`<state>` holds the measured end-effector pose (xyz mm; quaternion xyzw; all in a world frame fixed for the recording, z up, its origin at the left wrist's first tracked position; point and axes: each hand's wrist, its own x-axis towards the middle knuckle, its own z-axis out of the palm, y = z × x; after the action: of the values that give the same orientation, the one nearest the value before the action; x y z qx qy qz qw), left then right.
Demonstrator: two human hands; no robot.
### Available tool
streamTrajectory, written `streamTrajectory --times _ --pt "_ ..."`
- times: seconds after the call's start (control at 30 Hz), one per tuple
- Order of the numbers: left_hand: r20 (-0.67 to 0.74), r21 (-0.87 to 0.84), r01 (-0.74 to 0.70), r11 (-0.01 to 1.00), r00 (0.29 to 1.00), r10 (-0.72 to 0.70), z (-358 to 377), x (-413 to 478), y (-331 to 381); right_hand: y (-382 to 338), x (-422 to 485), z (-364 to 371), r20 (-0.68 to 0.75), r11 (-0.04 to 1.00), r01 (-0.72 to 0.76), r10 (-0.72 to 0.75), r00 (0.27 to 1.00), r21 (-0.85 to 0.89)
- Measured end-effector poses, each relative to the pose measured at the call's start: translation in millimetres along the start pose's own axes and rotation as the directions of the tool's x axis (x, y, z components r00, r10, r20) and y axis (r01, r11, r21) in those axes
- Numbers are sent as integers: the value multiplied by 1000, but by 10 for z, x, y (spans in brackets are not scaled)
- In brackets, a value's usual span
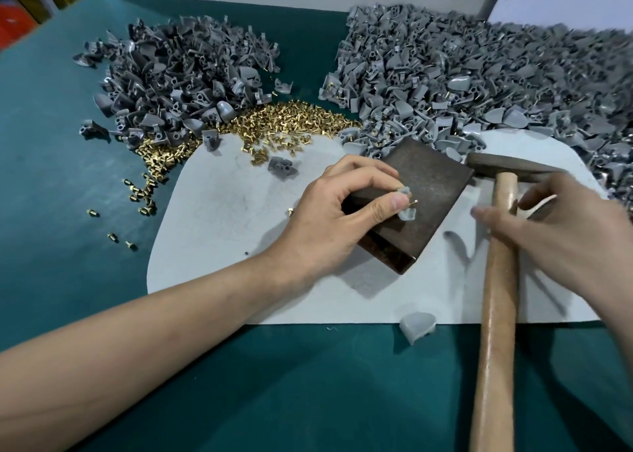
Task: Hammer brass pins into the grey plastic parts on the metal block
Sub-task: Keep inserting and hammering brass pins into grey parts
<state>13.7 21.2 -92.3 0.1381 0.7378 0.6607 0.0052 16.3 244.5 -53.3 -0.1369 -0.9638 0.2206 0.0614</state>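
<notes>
Currently mid-cycle, one part staged and not yet struck. Left hand (pixel 342 219) pinches a grey plastic part (pixel 407 212) between thumb and fingertips and holds it down on the metal block (pixel 431 177). A brass pin (pixel 413 202) sits in that part and sticks out on the side away from the palm, so I'd call it seated but not driven. Right hand (pixel 568 232) is to the right of the block at the hammer (pixel 496 280), with thumb and fingers on either side of the wooden handle. It's blurred, so I can't tell whether it's grasping or just reaching. The hammer head lies flat just beside the block's far corner, so no swing is set up. Beyond the left hand's knuckles is the heap of loose pins (pixel 284 123), with stragglers trailing off to its left. Further out on the left is a pile of bare parts (pixel 171 75) with no brass showing, probably the input stock. Beyond the right hand is a bigger pile of parts (pixel 479 75) with brass glinting in many, likely finished output. One stray part (pixel 418 326) lies near the wrists at the edge of the white mat (pixel 222 246), on the green bench (pixel 68 177). Judgement: a good share is done, and a large bare pile and plenty of pins remain.
</notes>
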Motion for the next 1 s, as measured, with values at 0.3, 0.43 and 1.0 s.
streamTrajectory --times 0.3,0.43,1.0 --pt "38 66 -7 998 999 4 -23 -32 40 104 96 -229 382 776 -377 191 904 506" --pt "22 164 -46 985 999 43 -24 -51 44 158 71 -348 426 741 -338 77 901 580" --pt "-152 111 -46 993 986 63 31 -6 75 -634 -482 -439 161 859 401 -465 870 317"
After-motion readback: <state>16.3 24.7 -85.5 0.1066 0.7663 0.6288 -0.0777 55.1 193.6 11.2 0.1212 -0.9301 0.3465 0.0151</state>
